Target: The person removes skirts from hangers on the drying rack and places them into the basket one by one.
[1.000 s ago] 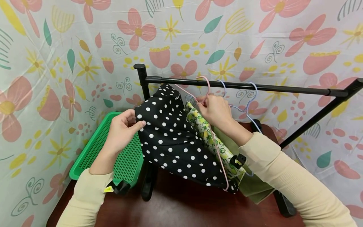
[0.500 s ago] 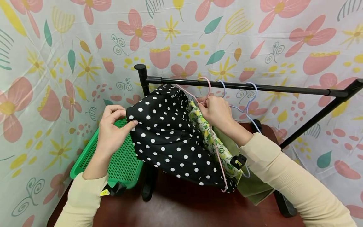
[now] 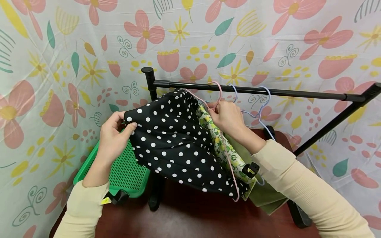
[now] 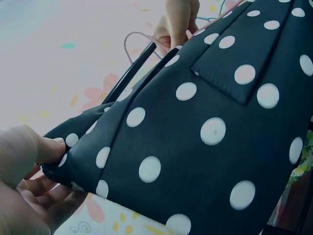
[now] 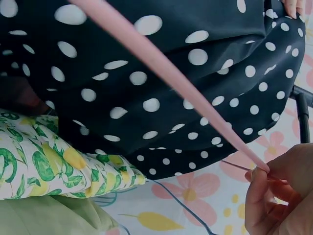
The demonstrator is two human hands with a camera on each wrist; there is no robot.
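One spotted black cloth [image 3: 175, 145] lies against the pink hanger [image 5: 171, 81], below the black rail [image 3: 297, 93], its outer edge pinched by the left hand [image 3: 111, 140], the hanger's neck by the right hand [image 3: 228, 115]. Spreading it well probably means drawing that edge out gently while bracing the hanger. Besides one pink hanger, two blue hangers [image 3: 269, 96], one lemon-print cloth [image 5: 54, 161], one olive cloth [image 3: 265, 196] and one green basket [image 3: 128, 170] show.
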